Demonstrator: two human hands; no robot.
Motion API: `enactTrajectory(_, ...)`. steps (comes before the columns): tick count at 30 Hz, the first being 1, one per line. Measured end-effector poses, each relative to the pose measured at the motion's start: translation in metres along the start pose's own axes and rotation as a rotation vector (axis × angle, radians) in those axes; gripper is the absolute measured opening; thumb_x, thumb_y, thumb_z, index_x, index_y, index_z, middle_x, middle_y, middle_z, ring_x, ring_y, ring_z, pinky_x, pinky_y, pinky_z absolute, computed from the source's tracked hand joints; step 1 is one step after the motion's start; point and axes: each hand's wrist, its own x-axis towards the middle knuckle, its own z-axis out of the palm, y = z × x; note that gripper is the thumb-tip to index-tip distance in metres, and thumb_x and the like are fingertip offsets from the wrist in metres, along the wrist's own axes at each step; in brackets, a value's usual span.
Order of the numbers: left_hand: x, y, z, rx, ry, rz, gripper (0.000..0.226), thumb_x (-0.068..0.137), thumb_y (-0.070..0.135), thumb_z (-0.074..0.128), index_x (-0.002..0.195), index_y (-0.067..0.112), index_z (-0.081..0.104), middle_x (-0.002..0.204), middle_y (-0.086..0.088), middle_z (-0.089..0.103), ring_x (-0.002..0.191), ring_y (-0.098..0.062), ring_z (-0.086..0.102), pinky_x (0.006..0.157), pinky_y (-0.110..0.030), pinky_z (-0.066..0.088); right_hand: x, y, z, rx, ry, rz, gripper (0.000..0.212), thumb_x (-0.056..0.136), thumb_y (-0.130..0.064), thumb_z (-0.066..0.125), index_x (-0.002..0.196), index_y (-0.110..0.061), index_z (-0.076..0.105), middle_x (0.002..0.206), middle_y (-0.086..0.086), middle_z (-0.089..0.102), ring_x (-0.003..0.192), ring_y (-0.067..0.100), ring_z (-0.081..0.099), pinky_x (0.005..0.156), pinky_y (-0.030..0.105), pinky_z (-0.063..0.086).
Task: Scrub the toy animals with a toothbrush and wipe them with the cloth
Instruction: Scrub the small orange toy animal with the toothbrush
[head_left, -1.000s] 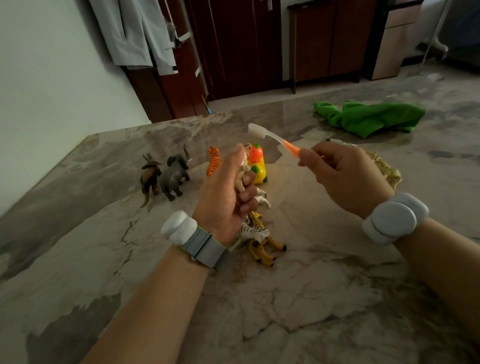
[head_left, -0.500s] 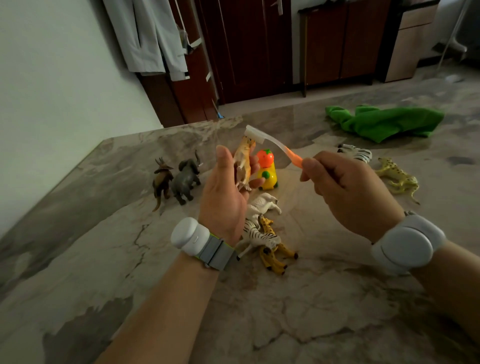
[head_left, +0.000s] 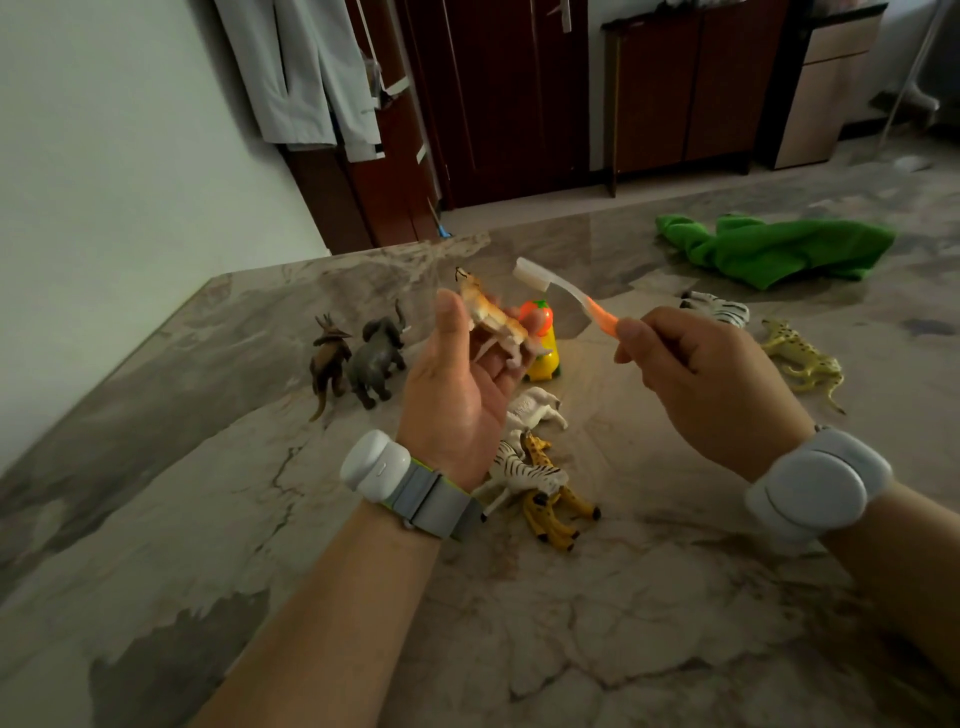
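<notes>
Only the head view here. The left hand (head_left: 457, 395) has opened up compared with half a second ago. Back then it had the tan toy animal (head_left: 493, 322) standing upright between thumb and fingers. Now the palm faces up and the toy lies tilted across the fingers, head pointing up and away, with the thumb straight alongside its neck. I can't tell how tightly the fingers behind it are curled, but they're carrying it in the air above the table (head_left: 208, 519).

The right hand (head_left: 711, 379) is curled and pinching the orange end of the toothbrush (head_left: 558, 288), same grip as before. Half a second ago the bristle head was right at the toy's head. Now it's just to the right of the toy, with a clear gap between them.

Nothing on the table has moved:
- The green cloth (head_left: 779, 249) sits crumpled at the far right.
- The elephant (head_left: 376, 358) and the brown horned animal (head_left: 327, 358) stand side by side on the left.
- An orange-yellow toy (head_left: 543, 338) is partly hidden behind the left fingers.
- A white animal (head_left: 535, 410), a zebra (head_left: 519, 467) and a giraffe (head_left: 556, 509) are piled together below that hand.
- A second zebra (head_left: 719, 309) and a spotted cat (head_left: 800, 358) lie beyond the right hand.
</notes>
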Motion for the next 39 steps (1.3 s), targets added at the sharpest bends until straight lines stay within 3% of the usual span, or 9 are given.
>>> enactTrajectory(5, -0.001, -0.003, 0.001, -0.040, -0.003, -0.040, 0.021, 0.101, 0.020, 0.047, 0.100, 0.005, 0.061, 0.106, -0.014, 0.067, 0.124, -0.035, 0.058, 0.106, -0.051, 0.045, -0.004, -0.009, 0.000, 0.046, -0.025, -0.055, 0.036, 0.097, -0.050, 0.045, 0.083, -0.024, 0.066, 0.059, 0.009, 0.059, 0.050, 0.022, 0.049, 0.048, 0.030, 0.039)
enactTrajectory(11, 0.000, -0.003, 0.000, -0.031, 0.023, -0.020, 0.025, 0.104, 0.014, 0.043, 0.123, 0.005, 0.057, 0.132, -0.017, 0.061, 0.122, -0.029, 0.061, 0.106, -0.046, 0.047, -0.007, -0.007, 0.007, 0.034, -0.105, -0.088, 0.034, 0.094, -0.053, 0.048, 0.085, -0.025, 0.065, 0.058, 0.004, 0.056, 0.048, 0.017, 0.047, 0.048, 0.026, 0.038)
enactTrajectory(15, -0.001, -0.004, 0.002, 0.015, 0.019, 0.091, 0.024, 0.092, 0.020, 0.058, 0.113, 0.013, 0.066, 0.123, -0.006, 0.069, 0.107, -0.016, 0.068, 0.103, -0.038, 0.048, -0.008, -0.008, 0.008, 0.067, -0.148, -0.086, 0.033, 0.094, -0.052, 0.048, 0.086, -0.024, 0.064, 0.057, 0.004, 0.057, 0.046, 0.016, 0.048, 0.047, 0.029, 0.042)
enactTrajectory(21, 0.002, -0.007, 0.005, 0.060, 0.127, 0.150, 0.013, 0.096, -0.002, 0.053, 0.104, 0.000, 0.063, 0.088, -0.011, 0.064, 0.084, -0.016, 0.067, 0.091, -0.038, 0.058, -0.011, -0.013, 0.007, 0.071, -0.259, -0.068, 0.028, 0.095, -0.050, 0.048, 0.094, -0.027, 0.064, 0.054, 0.000, 0.062, 0.039, 0.010, 0.052, 0.046, 0.031, 0.050)
enactTrajectory(24, 0.001, -0.003, 0.004, 0.026, 0.137, 0.128, 0.016, 0.097, -0.001, 0.052, 0.111, -0.006, 0.060, 0.094, -0.016, 0.064, 0.095, -0.026, 0.066, 0.087, -0.036, 0.059, -0.010, -0.013, 0.006, 0.086, -0.230, -0.039, 0.032, 0.092, -0.053, 0.047, 0.090, -0.026, 0.063, 0.052, -0.001, 0.062, 0.037, 0.011, 0.054, 0.043, 0.024, 0.048)
enactTrajectory(28, 0.001, -0.001, 0.001, -0.045, 0.151, 0.118, 0.014, 0.097, -0.001, 0.052, 0.108, -0.005, 0.060, 0.108, -0.023, 0.063, 0.108, -0.037, 0.064, 0.090, -0.037, 0.058, -0.005, -0.008, 0.002, 0.063, -0.094, 0.002, 0.028, 0.097, -0.045, 0.049, 0.089, -0.022, 0.062, 0.050, 0.000, 0.062, 0.036, 0.013, 0.054, 0.044, 0.027, 0.048)
enactTrajectory(30, 0.002, -0.002, 0.002, -0.047, 0.172, 0.098, 0.015, 0.096, -0.002, 0.053, 0.109, -0.005, 0.059, 0.114, -0.024, 0.062, 0.115, -0.039, 0.062, 0.090, -0.038, 0.058, -0.006, -0.009, 0.001, 0.096, -0.120, -0.022, 0.030, 0.098, -0.046, 0.046, 0.090, -0.022, 0.062, 0.050, 0.000, 0.061, 0.036, 0.015, 0.054, 0.045, 0.029, 0.048)
enactTrajectory(35, 0.001, -0.002, 0.005, -0.021, 0.164, 0.087, 0.010, 0.095, -0.004, 0.054, 0.102, -0.001, 0.061, 0.100, -0.016, 0.066, 0.093, -0.023, 0.066, 0.089, -0.037, 0.058, -0.010, -0.011, 0.006, 0.079, -0.305, -0.064, 0.026, 0.099, -0.042, 0.048, 0.090, -0.024, 0.065, 0.050, 0.001, 0.061, 0.036, 0.008, 0.051, 0.047, 0.021, 0.046)
enactTrajectory(39, 0.002, -0.001, 0.000, -0.047, 0.151, 0.088, 0.016, 0.097, -0.003, 0.052, 0.111, -0.005, 0.058, 0.113, -0.024, 0.062, 0.107, -0.033, 0.062, 0.091, -0.038, 0.057, -0.003, -0.002, 0.003, 0.060, -0.109, 0.024, 0.027, 0.099, -0.040, 0.050, 0.088, -0.020, 0.065, 0.049, -0.002, 0.060, 0.036, 0.008, 0.051, 0.044, 0.018, 0.043)
